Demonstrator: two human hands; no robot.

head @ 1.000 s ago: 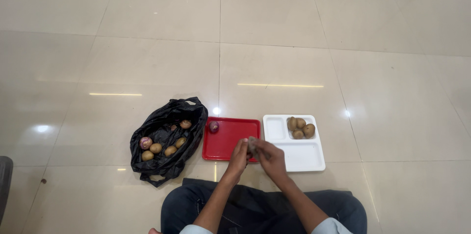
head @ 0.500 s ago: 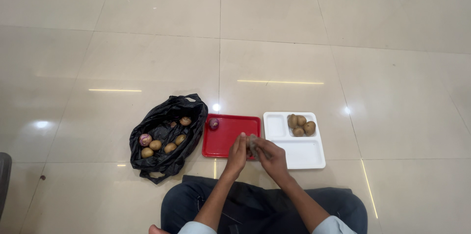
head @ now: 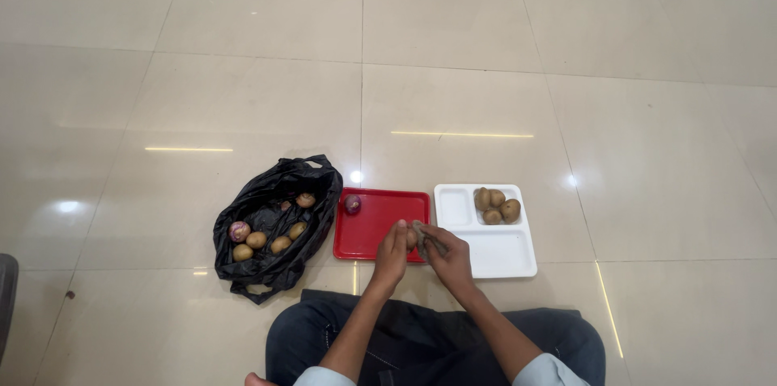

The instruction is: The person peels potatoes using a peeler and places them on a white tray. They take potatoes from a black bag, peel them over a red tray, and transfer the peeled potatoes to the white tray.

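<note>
Left hand (head: pixel 392 250) & right hand (head: pixel 447 256) grip brown potato (head: pixel 412 238) over red tray (head: pixel 378 222)

- I see my left hand (head: pixel 392 252) and right hand (head: pixel 447 256) meeting over the near right corner of the red tray (head: pixel 380 226), both gripping a small brown potato (head: pixel 412 238) (partly hidden by fingers).
- One purple onion (head: pixel 353 204) sits in the tray's far left corner.
- White compartment tray (head: pixel 494 252), just right, holds four potatoes (head: pixel 495 206).
- Black bag (head: pixel 275 224), left, lies open with potatoes and an onion.
</note>
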